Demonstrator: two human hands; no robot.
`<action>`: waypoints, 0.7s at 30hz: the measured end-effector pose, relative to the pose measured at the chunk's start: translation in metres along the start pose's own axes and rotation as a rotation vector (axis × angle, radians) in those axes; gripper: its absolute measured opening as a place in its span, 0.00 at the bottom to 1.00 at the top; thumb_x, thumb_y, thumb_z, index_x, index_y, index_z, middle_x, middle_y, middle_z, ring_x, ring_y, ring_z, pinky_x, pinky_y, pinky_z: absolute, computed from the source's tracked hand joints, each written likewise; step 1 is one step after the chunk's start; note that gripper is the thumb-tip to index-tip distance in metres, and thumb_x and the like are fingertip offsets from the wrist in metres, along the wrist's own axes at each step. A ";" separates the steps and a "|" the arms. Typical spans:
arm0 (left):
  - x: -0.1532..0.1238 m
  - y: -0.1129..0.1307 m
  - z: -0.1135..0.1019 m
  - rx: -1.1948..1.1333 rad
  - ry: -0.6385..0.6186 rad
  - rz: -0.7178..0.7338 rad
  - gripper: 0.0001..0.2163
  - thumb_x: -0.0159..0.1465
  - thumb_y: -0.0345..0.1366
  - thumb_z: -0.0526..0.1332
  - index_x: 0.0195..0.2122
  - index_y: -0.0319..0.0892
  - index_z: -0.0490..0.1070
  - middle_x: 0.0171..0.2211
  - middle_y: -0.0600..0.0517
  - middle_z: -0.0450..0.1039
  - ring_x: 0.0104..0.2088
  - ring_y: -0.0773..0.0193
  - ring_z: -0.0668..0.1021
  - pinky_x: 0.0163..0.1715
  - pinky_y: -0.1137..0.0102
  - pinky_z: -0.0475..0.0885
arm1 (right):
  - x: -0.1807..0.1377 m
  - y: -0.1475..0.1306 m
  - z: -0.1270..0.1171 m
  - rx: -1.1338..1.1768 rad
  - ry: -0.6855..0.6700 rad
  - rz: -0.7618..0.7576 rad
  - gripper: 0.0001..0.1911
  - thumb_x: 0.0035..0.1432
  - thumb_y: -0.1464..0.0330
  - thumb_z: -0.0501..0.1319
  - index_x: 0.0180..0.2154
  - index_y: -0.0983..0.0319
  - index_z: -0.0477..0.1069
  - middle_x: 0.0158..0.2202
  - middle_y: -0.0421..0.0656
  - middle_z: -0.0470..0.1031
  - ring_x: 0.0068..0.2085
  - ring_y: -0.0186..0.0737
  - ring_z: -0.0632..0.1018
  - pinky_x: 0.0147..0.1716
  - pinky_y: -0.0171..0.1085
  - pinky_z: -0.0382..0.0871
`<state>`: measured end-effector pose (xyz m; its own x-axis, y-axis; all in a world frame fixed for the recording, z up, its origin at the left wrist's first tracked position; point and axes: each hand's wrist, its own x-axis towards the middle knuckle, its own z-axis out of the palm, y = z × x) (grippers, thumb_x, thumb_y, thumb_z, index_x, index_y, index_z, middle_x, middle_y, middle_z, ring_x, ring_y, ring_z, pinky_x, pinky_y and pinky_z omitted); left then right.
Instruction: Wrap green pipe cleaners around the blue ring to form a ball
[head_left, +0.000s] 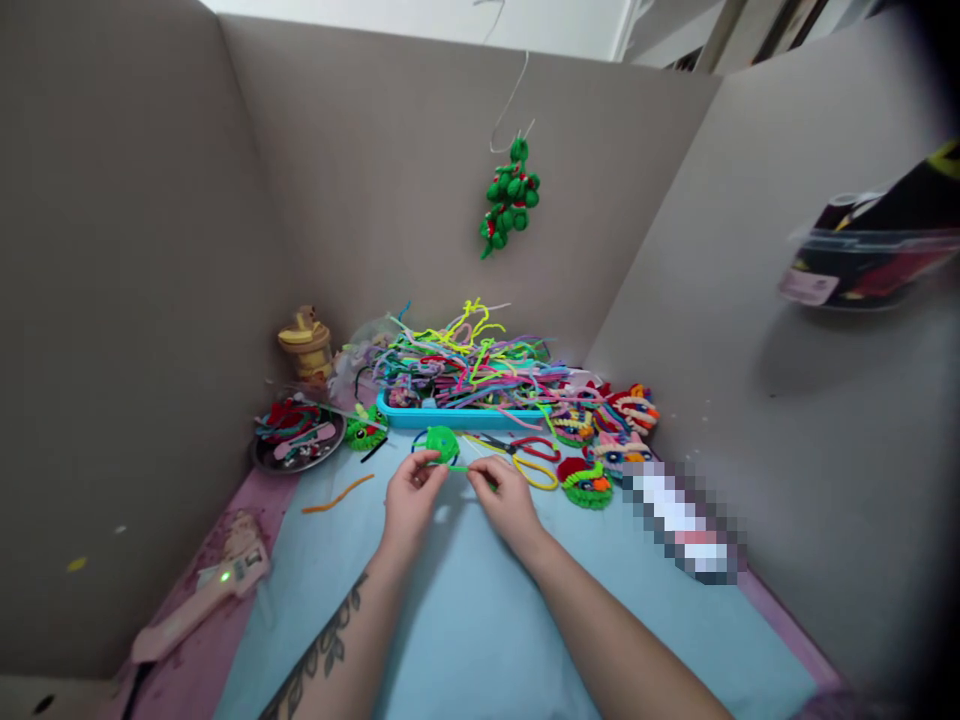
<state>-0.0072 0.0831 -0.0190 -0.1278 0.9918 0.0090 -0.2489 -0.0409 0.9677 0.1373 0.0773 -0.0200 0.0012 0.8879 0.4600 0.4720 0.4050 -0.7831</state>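
Observation:
Between finger and thumb, my left hand (414,497) grips a bright green pipe cleaner piece (442,442), rounded like a small disc. A short green strand runs from it to my right hand (505,498), whose fingertips pinch the strand's end. Both hands are held above the blue cloth, close together. Just beyond my right hand lie red-handled scissors (536,447) and a yellow-handled pair (538,474). A green pipe cleaner figure (366,430) sits to the left of the green piece. An orange pipe cleaner (337,495) rests left of my left hand.
A blue tray (465,416) heaped with coloured pipe cleaners stands at the back. Several finished figures (619,452) crowd the right. At left are a metal bowl (259,462) of small parts and a glue gun (202,600) with a lit green light. Grey panels (390,200) enclose the table.

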 end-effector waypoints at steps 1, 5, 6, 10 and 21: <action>0.000 0.001 0.000 0.004 0.003 -0.004 0.14 0.48 0.36 0.67 0.35 0.39 0.70 0.26 0.54 0.71 0.26 0.71 0.71 0.29 0.75 0.65 | -0.001 0.000 -0.001 -0.012 -0.003 -0.014 0.06 0.54 0.71 0.55 0.28 0.61 0.71 0.27 0.41 0.71 0.31 0.37 0.72 0.32 0.35 0.65; 0.000 0.001 0.005 -0.005 -0.002 -0.030 0.12 0.47 0.35 0.67 0.33 0.39 0.70 0.27 0.54 0.71 0.27 0.71 0.71 0.30 0.76 0.65 | -0.004 -0.001 -0.001 -0.013 0.006 -0.032 0.08 0.54 0.72 0.55 0.34 0.60 0.71 0.32 0.42 0.73 0.36 0.39 0.73 0.36 0.36 0.66; -0.001 0.000 0.007 -0.021 -0.014 -0.045 0.12 0.47 0.34 0.68 0.32 0.39 0.70 0.28 0.54 0.71 0.28 0.70 0.72 0.31 0.75 0.65 | -0.004 -0.002 -0.001 -0.003 0.010 -0.031 0.08 0.54 0.72 0.55 0.36 0.60 0.71 0.33 0.43 0.74 0.37 0.39 0.73 0.37 0.37 0.66; -0.002 -0.001 0.011 -0.126 -0.076 -0.157 0.14 0.46 0.34 0.68 0.34 0.39 0.71 0.30 0.53 0.71 0.29 0.69 0.72 0.32 0.74 0.66 | -0.003 -0.003 -0.003 0.039 0.032 -0.009 0.07 0.54 0.71 0.56 0.33 0.59 0.72 0.31 0.43 0.75 0.35 0.39 0.74 0.37 0.37 0.67; -0.001 0.007 0.005 -0.131 -0.077 -0.223 0.17 0.43 0.35 0.70 0.33 0.40 0.68 0.25 0.58 0.67 0.21 0.76 0.67 0.19 0.79 0.57 | 0.004 0.010 -0.022 0.183 0.068 0.222 0.06 0.51 0.68 0.58 0.31 0.62 0.71 0.30 0.42 0.74 0.34 0.39 0.74 0.35 0.37 0.67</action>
<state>-0.0038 0.0824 -0.0113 0.0161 0.9841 -0.1770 -0.3860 0.1694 0.9068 0.1613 0.0803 -0.0166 0.1491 0.9451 0.2908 0.2863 0.2402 -0.9275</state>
